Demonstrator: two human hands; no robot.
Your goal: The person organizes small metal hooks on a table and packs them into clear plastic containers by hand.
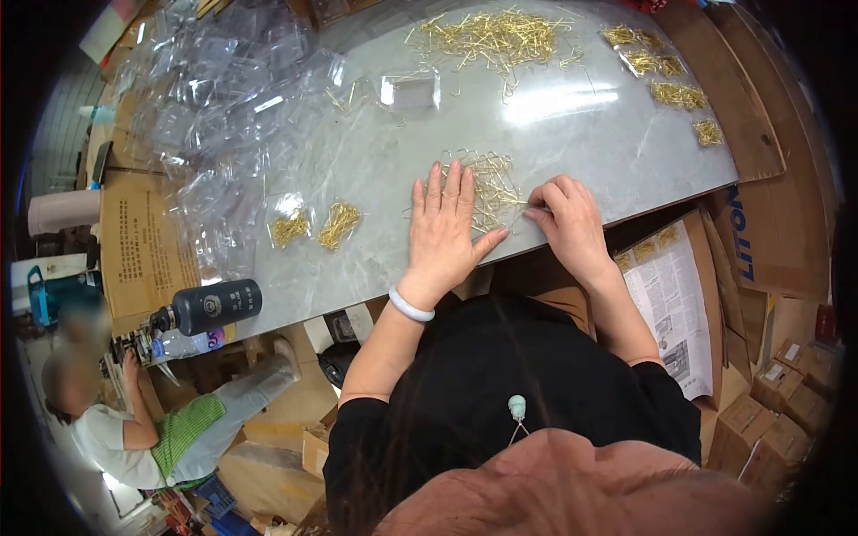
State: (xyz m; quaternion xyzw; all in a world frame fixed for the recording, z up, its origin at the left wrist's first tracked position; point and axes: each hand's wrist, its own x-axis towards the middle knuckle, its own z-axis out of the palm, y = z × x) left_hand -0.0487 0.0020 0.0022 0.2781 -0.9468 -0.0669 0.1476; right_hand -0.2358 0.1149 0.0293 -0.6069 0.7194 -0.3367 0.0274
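1. Near pile of gold wire hooks [492, 183]: the pieces are lying tangled on the grey bench [375, 165], close to its front edge and between the person's two hands.
2. Left hand [442, 223]: it is resting palm down along the pile's left side, its fingers extended and its grip apart; the thumb is pointing rightward below the hooks. A pale bangle [411, 305] is encircling the wrist.
3. Right hand [572, 223]: it is bending at the pile's right edge, thumb and fingertips together, the grip pinching the end of one hook.
4. Small bunches: two hook clusters [340, 225] are lying side by side, left of the left hand.
5. Far side: a larger hook heap [492, 37] is spreading near the back, while more bunches [677, 95] are lining the right edge.
6. Left side: clear plastic packets [241, 85] are covering the bench in a loose mass; a dark bottle [214, 306] is lying near the front corner.
7. Surroundings: another person [112, 438] is sitting at lower left; cardboard boxes [778, 402] are standing at lower right.
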